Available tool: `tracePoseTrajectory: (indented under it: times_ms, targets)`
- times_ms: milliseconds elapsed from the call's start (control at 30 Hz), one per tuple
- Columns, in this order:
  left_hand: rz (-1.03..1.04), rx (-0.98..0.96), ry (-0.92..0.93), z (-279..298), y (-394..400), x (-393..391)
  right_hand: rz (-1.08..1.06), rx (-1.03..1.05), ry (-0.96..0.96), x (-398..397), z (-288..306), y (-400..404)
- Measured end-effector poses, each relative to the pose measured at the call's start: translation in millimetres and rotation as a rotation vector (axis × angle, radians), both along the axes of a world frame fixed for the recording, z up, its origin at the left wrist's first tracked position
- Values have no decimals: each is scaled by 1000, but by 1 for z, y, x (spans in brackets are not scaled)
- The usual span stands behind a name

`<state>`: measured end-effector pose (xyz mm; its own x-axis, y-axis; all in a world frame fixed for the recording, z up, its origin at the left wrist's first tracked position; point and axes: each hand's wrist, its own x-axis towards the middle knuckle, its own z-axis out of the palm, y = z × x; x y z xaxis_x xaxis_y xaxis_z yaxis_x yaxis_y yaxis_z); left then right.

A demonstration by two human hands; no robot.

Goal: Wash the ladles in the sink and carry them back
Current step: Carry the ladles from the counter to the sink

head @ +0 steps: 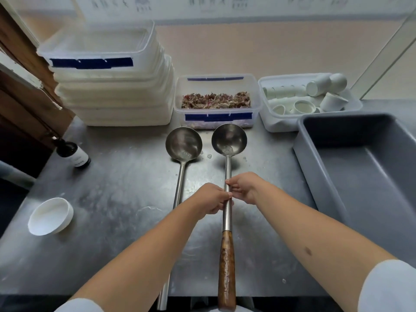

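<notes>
Both hands meet on the steel shaft of the long steel ladle with a brown wooden handle: the left hand curls its fingers round the shaft from the left, and the right hand pinches it from the right just ahead, thumb and fingertips closed on the metal. This ladle lies lengthwise on the wet stainless steel counter, its round bowl facing up at the far end and its wooden grip reaching past the near counter edge. Just to its left, apart from it and roughly parallel, lies a second long all-steel ladle, bowl up as well, its shaft passing under the left forearm; neither hand touches it. Water droplets speckle the counter between and around the two bowls. Beyond the bowls stands a clear plastic box with blue clips holding dried pinkish flower buds. To its left rises a stack of white translucent lidded plastic boxes, and to its right sits a clear plastic tub filled with small white paper cups. A large grey rectangular plastic bin occupies the right side of the counter. On the left, a small dark glass bottle with a white label stands near the counter edge, and a shallow white round bowl sits nearer the person, tilted on its side.
</notes>
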<state>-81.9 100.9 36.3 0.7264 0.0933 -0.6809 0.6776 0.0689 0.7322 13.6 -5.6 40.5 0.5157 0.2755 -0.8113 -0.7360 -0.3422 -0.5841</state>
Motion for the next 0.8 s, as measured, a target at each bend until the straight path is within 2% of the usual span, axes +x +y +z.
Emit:
tracePoseTrajectory:
  times_ms: [533,800]
  targets:
    - [-82,16,-73,89,-52,25,-142,52,-98,8,82,-62]
    - [-297,27,-95,120,-91,31,-333,81,-192,-13,115,-115]
